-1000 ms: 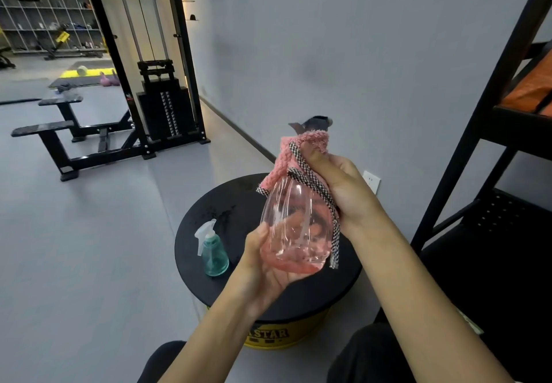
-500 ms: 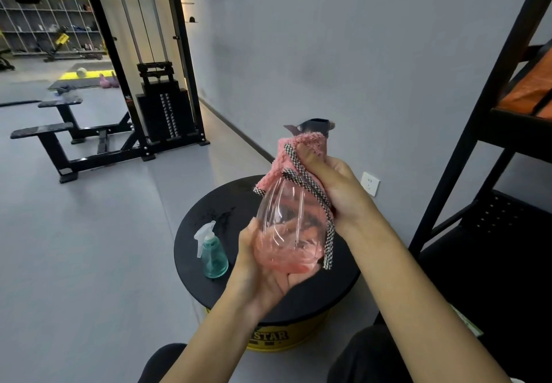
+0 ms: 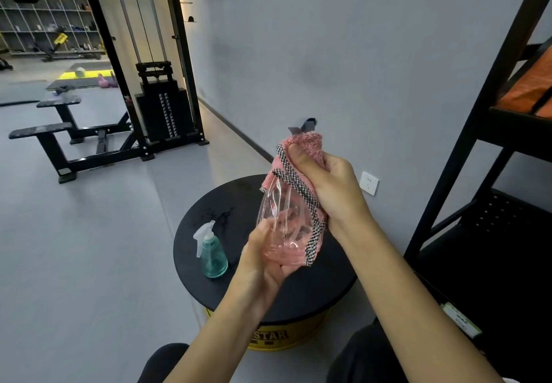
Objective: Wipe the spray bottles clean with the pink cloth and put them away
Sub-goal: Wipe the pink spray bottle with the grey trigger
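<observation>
My right hand clamps the pink cloth round the neck of the pink bottle; my left hand cups its base, fingers curled under. Long axis runs six to twelve, tipped slightly toward one. The teal bottle stands at eight o'clock on the black drum, nearer my left hand. Cloth hides the trigger; only the nozzle tip shows.

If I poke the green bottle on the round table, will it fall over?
Probably not easily: the green bottle widens toward its base and stands upright on the table. It looks like thin plastic, so it is likely light and apt to slide. A poke near its top might tip it sooner.
</observation>
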Demonstrator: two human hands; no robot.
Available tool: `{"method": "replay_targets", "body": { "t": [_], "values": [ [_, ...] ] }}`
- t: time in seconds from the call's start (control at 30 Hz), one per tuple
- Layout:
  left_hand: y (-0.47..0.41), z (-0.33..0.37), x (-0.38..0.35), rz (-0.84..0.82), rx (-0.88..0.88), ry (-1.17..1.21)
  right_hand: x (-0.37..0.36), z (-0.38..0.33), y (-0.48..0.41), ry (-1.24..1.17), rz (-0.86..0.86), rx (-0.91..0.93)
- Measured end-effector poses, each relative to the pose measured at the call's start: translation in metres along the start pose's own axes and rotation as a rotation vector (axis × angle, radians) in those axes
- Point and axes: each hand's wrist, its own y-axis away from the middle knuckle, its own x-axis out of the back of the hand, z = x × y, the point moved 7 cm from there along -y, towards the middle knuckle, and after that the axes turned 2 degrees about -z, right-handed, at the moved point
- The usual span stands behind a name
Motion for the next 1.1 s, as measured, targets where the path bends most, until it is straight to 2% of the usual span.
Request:
{"method": "replay_targets", "body": {
  "t": [0.1,0.23,0.33,0.47,0.6,0.67,0.9,1.1],
  "values": [
    [0.005,-0.001,-0.006,-0.083,0.093,0.103,-0.007,0.009,0.001,-0.222,-0.155,-0.152],
    [0.006,0.002,-0.009,-0.13,0.107,0.072,-0.004,0.015,-0.001,-0.277,-0.143,-0.159],
    [0.005,0.004,-0.003,-0.058,0.099,0.006,0.004,0.014,-0.001,-0.202,-0.025,-0.093],
    [0.003,0.007,0.0,0.0,0.037,-0.147,0.013,0.01,0.002,0.04,0.197,0.043],
    [0.004,0.006,-0.003,-0.043,-0.006,-0.193,0.011,0.003,0.006,0.175,0.245,0.114],
    [0.003,0.006,-0.003,-0.055,-0.024,-0.182,0.008,0.001,0.008,0.154,0.194,0.098],
    [0.007,0.005,-0.006,-0.125,-0.028,-0.151,-0.004,0.009,0.01,-0.167,-0.047,-0.056],
    [0.009,0.001,-0.007,-0.195,0.086,-0.076,-0.005,0.017,0.007,-0.372,-0.202,-0.211]
  ]
}}
